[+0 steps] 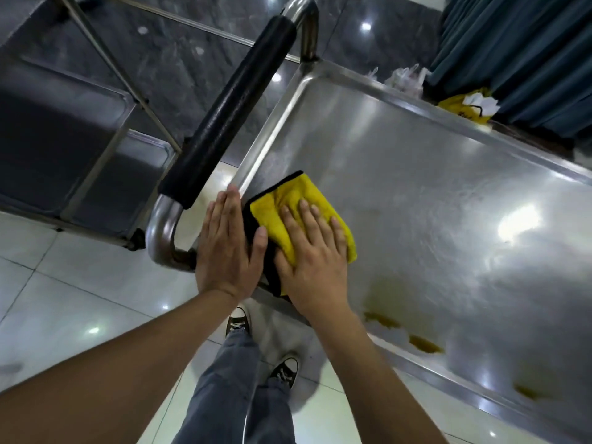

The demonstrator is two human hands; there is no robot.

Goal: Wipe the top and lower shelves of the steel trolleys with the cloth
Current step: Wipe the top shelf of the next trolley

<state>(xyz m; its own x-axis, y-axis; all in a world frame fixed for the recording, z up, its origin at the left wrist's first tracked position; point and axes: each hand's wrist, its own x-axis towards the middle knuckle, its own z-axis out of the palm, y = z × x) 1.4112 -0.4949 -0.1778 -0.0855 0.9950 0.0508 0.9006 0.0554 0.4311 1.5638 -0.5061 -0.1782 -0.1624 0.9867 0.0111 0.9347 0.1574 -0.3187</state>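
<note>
A folded yellow cloth (296,200) with a black edge lies on the top shelf (416,193) of a steel trolley, near the shelf's corner beside the handle. My right hand (315,251) presses flat on the cloth with straight, spread fingers. My left hand (227,245) rests flat on the shelf's rim at that corner, fingers straight and together, its thumb touching the cloth's black edge. Brownish-yellow stains (423,342) sit along the shelf's near rim to the right.
The trolley's handle (237,104) with a black foam grip rises left of the shelf. A second steel trolley (64,145) stands at the left. Blue curtains (525,59) and plastic bags (464,102) lie beyond the far rim. My feet (256,344) stand on the white tile floor below.
</note>
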